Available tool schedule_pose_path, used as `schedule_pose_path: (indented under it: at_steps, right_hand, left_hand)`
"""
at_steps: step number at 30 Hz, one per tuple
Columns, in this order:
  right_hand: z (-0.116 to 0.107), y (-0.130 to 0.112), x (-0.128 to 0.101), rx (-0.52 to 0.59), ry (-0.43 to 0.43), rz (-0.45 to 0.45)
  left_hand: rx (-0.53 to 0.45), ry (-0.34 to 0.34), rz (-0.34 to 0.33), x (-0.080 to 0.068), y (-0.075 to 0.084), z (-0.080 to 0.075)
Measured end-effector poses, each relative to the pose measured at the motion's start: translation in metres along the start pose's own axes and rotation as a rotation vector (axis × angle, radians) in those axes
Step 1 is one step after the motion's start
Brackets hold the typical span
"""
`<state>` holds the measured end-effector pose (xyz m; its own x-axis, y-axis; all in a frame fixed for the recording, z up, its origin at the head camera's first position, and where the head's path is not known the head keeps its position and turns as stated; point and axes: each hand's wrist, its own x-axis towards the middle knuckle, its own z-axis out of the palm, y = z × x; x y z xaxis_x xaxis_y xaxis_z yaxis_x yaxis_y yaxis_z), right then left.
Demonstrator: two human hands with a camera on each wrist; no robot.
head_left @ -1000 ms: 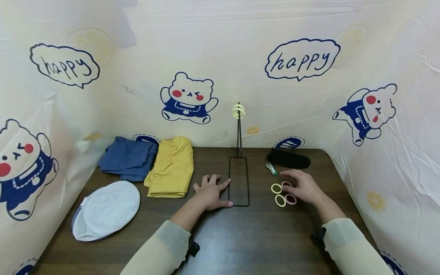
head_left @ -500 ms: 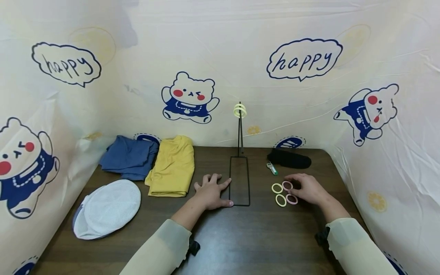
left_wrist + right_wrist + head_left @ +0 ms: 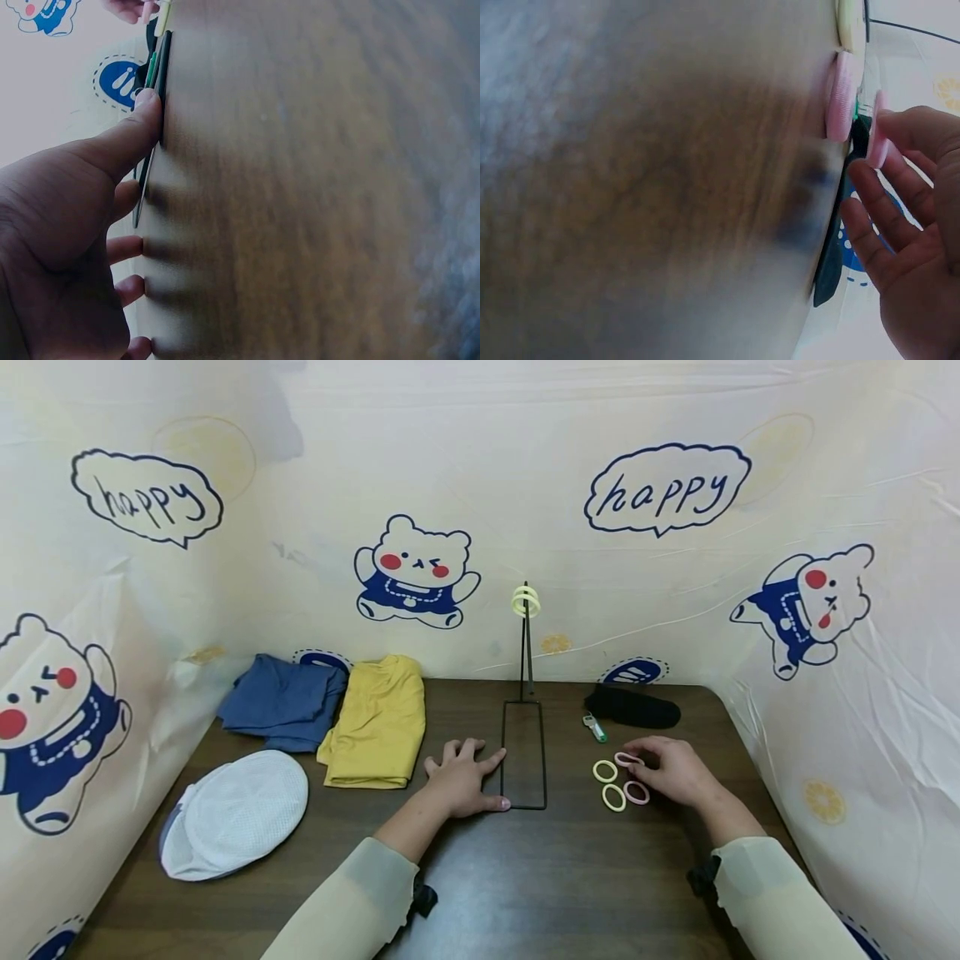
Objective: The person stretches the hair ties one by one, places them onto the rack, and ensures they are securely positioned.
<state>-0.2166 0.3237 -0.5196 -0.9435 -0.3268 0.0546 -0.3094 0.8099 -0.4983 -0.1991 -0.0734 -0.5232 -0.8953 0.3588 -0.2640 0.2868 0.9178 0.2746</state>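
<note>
The right hand [image 3: 671, 770] is pinching a pink ring [image 3: 628, 759] between thumb and fingertips, lifting it just off the table [image 3: 525, 877], at about two o'clock from the other three rings [image 3: 613, 796]. The left hand [image 3: 459, 781] is lying flat, fingers spread and holding nothing, its thumb touching the wire base of the stand [image 3: 523, 752], seemingly steadying it. The step in hand looks like picking up; next, the ring likely needs carrying toward twelve o'clock and threading over the stand's top, where yellow rings [image 3: 525, 602] are hanging. The dark wooden table is sitting inside cream walls printed with bears [image 3: 415, 572].
</note>
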Motion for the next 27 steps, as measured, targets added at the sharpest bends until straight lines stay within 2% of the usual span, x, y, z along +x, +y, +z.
schedule_pose_path:
  at_steps: [9,15,19,27]
  right_hand:
    - [-0.005,-0.01,0.002,0.035,0.071,-0.076]
    - [-0.014,-0.028,0.005,0.046,0.182,-0.249]
    - [-0.022,-0.047,0.009,0.04,0.252,-0.367]
    - [-0.037,-0.082,0.017,0.071,0.296,-0.498]
  left_hand:
    - [0.0,-0.01,-0.005,0.0,0.0,0.0]
    - [-0.022,-0.027,-0.009,0.006,-0.003,0.005]
    - [-0.012,-0.019,-0.011,0.003,0.0,0.003]
    - [-0.008,-0.015,-0.008,0.002,0.0,0.0]
